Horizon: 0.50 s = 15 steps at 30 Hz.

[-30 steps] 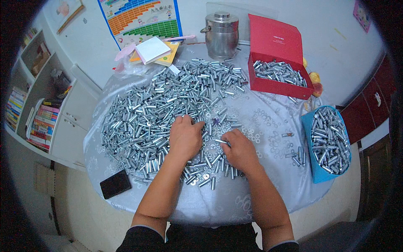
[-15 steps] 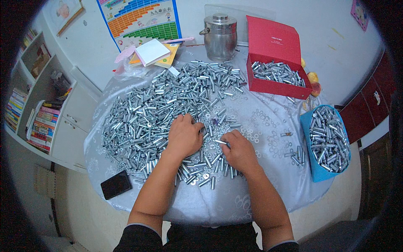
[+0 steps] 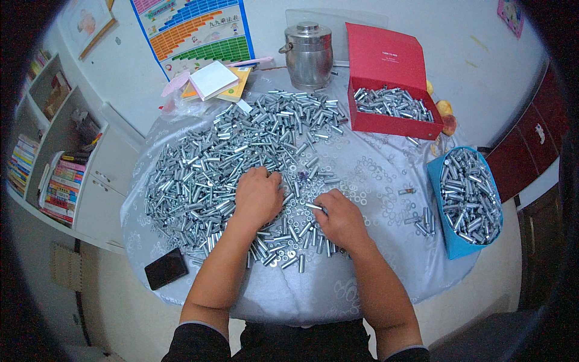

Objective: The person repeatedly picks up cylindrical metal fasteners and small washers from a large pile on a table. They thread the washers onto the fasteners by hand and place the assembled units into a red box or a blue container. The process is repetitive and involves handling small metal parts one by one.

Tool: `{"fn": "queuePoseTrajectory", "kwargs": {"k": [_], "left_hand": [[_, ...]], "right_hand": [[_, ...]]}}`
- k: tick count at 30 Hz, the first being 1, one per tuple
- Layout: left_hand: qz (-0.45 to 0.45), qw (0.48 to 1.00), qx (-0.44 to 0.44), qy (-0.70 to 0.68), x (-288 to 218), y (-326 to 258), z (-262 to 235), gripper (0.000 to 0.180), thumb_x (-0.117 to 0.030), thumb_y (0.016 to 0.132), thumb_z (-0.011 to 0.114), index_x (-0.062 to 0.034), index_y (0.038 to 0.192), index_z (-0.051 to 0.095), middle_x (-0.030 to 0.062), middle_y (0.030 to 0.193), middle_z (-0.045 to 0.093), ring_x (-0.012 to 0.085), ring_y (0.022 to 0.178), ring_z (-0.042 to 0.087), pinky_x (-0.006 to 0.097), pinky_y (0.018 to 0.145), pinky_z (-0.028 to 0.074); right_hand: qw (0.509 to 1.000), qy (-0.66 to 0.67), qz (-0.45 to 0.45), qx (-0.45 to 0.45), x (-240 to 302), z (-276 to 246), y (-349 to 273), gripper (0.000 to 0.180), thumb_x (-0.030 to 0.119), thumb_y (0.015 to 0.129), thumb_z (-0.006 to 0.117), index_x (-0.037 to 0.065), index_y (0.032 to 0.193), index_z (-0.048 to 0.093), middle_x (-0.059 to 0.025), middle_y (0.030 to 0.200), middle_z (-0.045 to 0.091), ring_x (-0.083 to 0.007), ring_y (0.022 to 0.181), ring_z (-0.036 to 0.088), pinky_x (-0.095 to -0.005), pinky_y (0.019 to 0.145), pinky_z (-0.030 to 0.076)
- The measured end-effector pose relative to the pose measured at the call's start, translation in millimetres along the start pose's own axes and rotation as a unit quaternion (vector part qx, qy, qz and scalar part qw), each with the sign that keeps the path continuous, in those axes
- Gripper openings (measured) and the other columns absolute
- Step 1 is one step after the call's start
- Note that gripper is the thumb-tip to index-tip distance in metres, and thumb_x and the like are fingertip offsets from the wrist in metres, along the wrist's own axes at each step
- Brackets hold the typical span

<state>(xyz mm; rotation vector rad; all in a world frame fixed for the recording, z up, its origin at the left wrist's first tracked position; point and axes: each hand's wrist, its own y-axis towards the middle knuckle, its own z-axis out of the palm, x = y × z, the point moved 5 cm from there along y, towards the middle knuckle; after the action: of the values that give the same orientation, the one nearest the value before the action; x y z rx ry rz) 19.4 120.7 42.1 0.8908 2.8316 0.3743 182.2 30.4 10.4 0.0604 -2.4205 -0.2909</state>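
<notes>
A broad heap of silvery metal cylinders point(image 3: 196, 175), bolt-like or tube-like, covers much of the round table. My left hand point(image 3: 258, 198) lies over the heap's middle, back up, fingers bent down among the pieces; its fingertips are hidden. Beside it on the right, my right hand point(image 3: 341, 218) is closed, pinching a silvery metal cylinder point(image 3: 313, 206) that sticks out to the left of the thumb and fingers. Small flat washers point(image 3: 357, 197) are strewn beyond and around the right hand. Several loose cylinders point(image 3: 301, 262) lie in front of the hands.
A red lidded box point(image 3: 395, 125) and a light-blue bin point(image 3: 449, 232), both full of metal pieces, stand at the right. A steel pot point(image 3: 309, 57) and notebooks point(image 3: 212, 80) are at the back. A black phone point(image 3: 166, 269) rests near the left front edge.
The whole view has shifted slightly. Both hands stay nearly in place over the heap, and the right hand still pinches the metal cylinder.
</notes>
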Motion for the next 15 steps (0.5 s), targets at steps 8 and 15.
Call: {"fn": "queuePoseTrajectory", "kwargs": {"k": [8,15], "left_hand": [[0.017,1.000,-0.010,0.007,-1,3,4,0.021,-0.022,0.074,0.066,-0.0055,0.087,0.070,0.0159,0.087,0.060,0.0334,0.087,0.056,0.044,0.077,0.047],[-0.004,1.000,-0.014,0.001,-1,10,11,0.019,-0.017,0.068,0.065,-0.0010,0.076,0.071,0.0175,0.085,0.061,0.0335,0.086,0.057,0.042,0.078,0.048]], "right_hand": [[1.000,0.000,-0.003,0.011,-1,-1,0,0.018,0.019,0.083,0.063,0.006,0.096,0.060,-0.0154,0.095,0.056,-0.0358,0.088,0.059,-0.0454,0.077,0.048],[1.000,0.022,-0.008,-0.015,-2,-1,2,0.017,0.014,0.082,0.063,0.005,0.096,0.061,-0.0168,0.094,0.057,-0.0358,0.088,0.059,-0.0445,0.077,0.048]]}}
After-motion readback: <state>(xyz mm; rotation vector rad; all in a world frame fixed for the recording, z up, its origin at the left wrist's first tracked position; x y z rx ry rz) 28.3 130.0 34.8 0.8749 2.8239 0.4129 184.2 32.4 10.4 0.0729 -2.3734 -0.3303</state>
